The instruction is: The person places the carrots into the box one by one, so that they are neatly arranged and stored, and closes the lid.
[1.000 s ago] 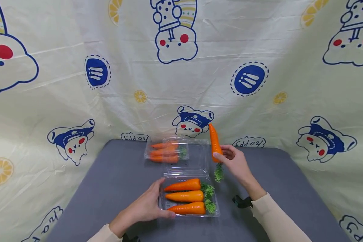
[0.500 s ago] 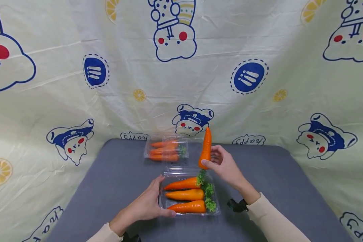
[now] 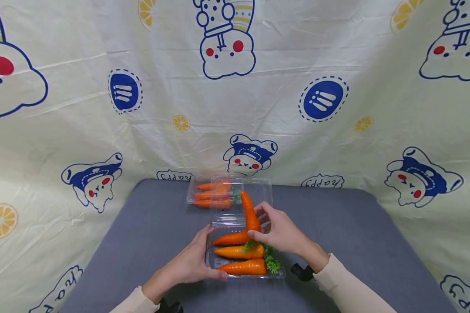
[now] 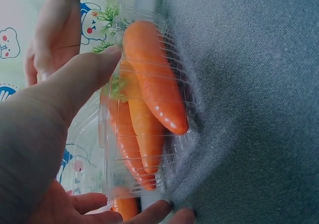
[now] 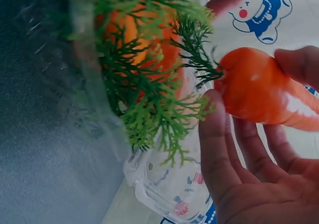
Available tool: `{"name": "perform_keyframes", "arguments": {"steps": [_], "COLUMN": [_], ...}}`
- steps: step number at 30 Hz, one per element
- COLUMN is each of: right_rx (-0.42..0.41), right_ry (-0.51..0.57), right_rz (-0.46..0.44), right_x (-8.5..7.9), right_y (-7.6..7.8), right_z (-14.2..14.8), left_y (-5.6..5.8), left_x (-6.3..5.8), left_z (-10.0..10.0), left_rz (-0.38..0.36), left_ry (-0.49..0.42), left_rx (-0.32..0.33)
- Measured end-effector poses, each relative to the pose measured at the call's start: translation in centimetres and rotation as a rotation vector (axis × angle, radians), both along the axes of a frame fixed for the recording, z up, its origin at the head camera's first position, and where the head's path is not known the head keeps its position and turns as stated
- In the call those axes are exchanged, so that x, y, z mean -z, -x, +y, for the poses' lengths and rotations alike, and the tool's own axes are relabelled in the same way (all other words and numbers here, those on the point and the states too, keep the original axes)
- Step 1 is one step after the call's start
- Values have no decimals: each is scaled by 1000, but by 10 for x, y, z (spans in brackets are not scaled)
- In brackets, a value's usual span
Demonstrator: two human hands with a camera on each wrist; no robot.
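Observation:
In the head view, a clear plastic clamshell box (image 3: 276,275) lies open, with three orange carrots (image 3: 243,267) side by side inside, leafy green tops to the right. My left hand (image 3: 188,261) holds the box's left end, thumb at the front rim and fingers at the back corner. Thumb and fingers of my right hand (image 3: 282,230) pinch another carrot (image 3: 250,215) over the box, tip up and leafy end down. The right wrist view shows this carrot's thick end (image 5: 249,84) between thumb and fingers, its greens overlapping those in the box.
Behind the open box, its raised clear lid (image 3: 260,195) partly overlaps a second clear box (image 3: 190,201) holding several carrots. Both boxes are on a grey table (image 3: 152,226). A patterned curtain (image 3: 290,143) hangs behind the table.
My right hand has brought the carrot left and down, from right of the lid to over the open box. My left hand has stayed at the box's left end.

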State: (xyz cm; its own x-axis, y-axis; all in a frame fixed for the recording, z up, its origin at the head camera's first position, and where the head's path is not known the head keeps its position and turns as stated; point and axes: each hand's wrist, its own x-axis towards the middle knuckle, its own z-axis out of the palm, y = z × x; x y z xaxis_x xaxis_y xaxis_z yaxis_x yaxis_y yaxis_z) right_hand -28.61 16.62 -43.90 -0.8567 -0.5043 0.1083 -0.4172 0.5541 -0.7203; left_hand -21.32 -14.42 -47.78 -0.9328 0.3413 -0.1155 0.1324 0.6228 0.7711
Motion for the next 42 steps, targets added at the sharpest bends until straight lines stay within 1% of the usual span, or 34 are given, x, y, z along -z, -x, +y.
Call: {"name": "perform_keyframes", "arguments": {"steps": [7, 10, 15, 18, 21, 24, 27, 35, 42], "right_rx": [-85, -108, -121, -123, -125, -118, -105, -121, -98], "right_ry": [-90, -139, -261, -331, -374, -391, -395, -407, -392], "right_rz": [28, 69, 157, 175, 171, 162, 168, 243, 226], "right_x": [1, 1, -2, -3, -2, 1, 4, 11, 12], "right_y": [-4, -5, -9, -11, -14, -16, -17, -20, -23], "right_z": [-3, -3, -3, -2, -1, -1, -2, -4, 3], "left_y": [-1, 0, 2, 2, 3, 2, 1, 0, -1], "left_x": [-2, -2, -1, -1, 0, 0, -1, -6, -6], "left_z": [-1, -1, -2, -2, -1, 0, 0, 0, 1], "left_rz": [-17, -16, -6, 1, -6, -17, -10, 7, 2], "left_ry": [-8, -5, 2, 6, 14, 22, 28, 35, 36], "left_rx": [-4, -2, -2, -2, -9, -18, -24, -32, -18]}}
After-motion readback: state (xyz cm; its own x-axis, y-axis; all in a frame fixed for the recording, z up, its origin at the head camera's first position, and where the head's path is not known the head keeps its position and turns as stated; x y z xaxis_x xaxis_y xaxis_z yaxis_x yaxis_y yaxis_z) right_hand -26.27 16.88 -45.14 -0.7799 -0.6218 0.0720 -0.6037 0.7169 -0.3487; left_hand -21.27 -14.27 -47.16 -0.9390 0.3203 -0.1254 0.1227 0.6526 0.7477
